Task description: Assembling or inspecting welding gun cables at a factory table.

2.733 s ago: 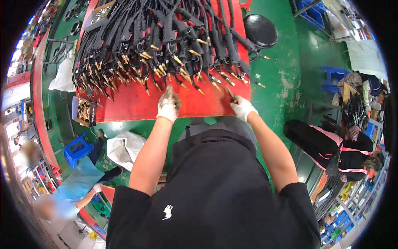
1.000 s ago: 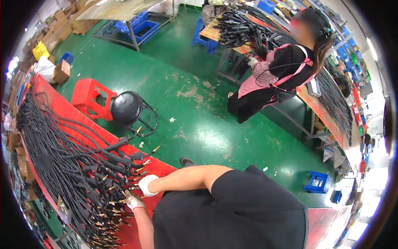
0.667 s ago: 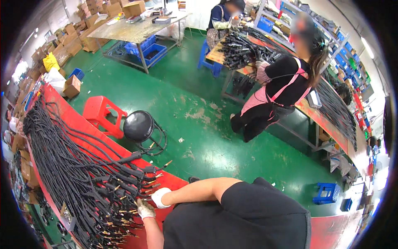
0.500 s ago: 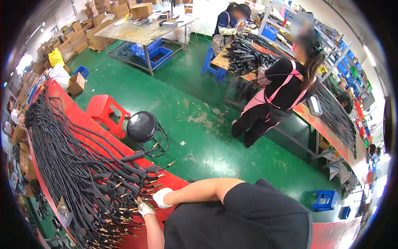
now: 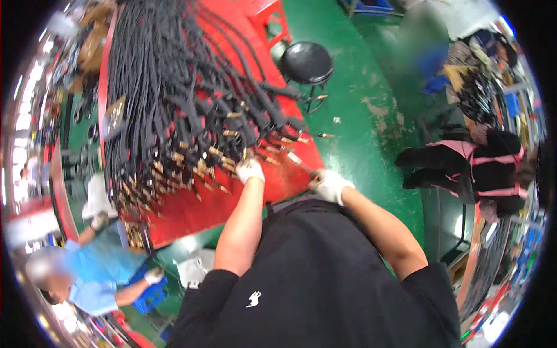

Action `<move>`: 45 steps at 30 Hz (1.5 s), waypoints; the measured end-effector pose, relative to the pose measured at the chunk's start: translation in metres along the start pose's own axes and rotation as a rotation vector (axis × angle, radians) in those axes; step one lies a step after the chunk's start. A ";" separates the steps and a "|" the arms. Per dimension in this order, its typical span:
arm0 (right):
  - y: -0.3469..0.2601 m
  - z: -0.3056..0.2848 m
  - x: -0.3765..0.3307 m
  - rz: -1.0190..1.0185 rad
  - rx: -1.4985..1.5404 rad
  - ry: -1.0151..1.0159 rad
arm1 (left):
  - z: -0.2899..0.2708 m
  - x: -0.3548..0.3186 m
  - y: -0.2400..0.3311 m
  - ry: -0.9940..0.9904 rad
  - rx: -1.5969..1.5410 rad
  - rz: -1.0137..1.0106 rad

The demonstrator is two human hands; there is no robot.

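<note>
Head view: a person in a black shirt is leaning over a red table [image 5: 191, 211] on which a large heap of black cables [image 5: 174, 98] with brass-coloured ends is lying. The heap is covering most of the table, and its loose ends are fanning out toward the near edge and the near right corner. The left hand [image 5: 250, 170], in a white glove, is resting among the cable ends close to the near edge, fingers curled down onto them; whether it is gripping one cannot be told. The right hand [image 5: 329, 184], also gloved, is sitting at the near right corner of the table, closed around the tip of a single cable [image 5: 299, 162] that is running back into the heap. A black round stool [image 5: 306, 62] is standing on the green floor [image 5: 360, 116] just beside the right edge of the table. Farther right, a second person in black with pink straps [image 5: 476, 171] is bending over, well apart from the table. Beyond the left end of the table, a third person in a blue top [image 5: 96, 267] is working with white-gloved hands.
</note>
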State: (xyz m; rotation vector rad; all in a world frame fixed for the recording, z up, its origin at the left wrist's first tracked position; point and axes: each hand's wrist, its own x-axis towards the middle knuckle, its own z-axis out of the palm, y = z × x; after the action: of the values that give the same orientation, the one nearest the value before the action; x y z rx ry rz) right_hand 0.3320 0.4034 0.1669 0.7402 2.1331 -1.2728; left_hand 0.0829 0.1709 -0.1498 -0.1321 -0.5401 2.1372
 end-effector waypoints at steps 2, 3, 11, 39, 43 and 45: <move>0.013 -0.002 0.003 0.049 0.076 0.082 | 0.011 0.010 -0.048 0.765 1.543 0.248; 0.014 -0.001 0.005 0.043 0.040 0.093 | 0.025 0.014 -0.084 1.157 2.314 0.322; -0.008 0.022 0.003 -0.092 -0.017 0.005 | 0.144 0.008 -0.221 0.970 1.772 -0.103; 0.037 -0.016 0.100 -0.026 -0.067 0.003 | 0.210 0.055 -0.210 0.986 1.683 0.082; 0.005 -0.032 0.077 -0.120 -0.084 -0.011 | 0.176 0.091 -0.168 0.798 2.609 -0.195; 0.022 -0.033 0.062 -0.270 -0.415 -0.056 | 0.180 0.116 -0.218 0.934 2.939 -0.421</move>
State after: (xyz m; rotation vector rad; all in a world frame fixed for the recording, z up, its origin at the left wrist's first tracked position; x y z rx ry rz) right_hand 0.2984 0.4533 0.1245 0.2456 2.3987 -0.9108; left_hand 0.1272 0.3132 0.1170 0.5320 2.5753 0.3887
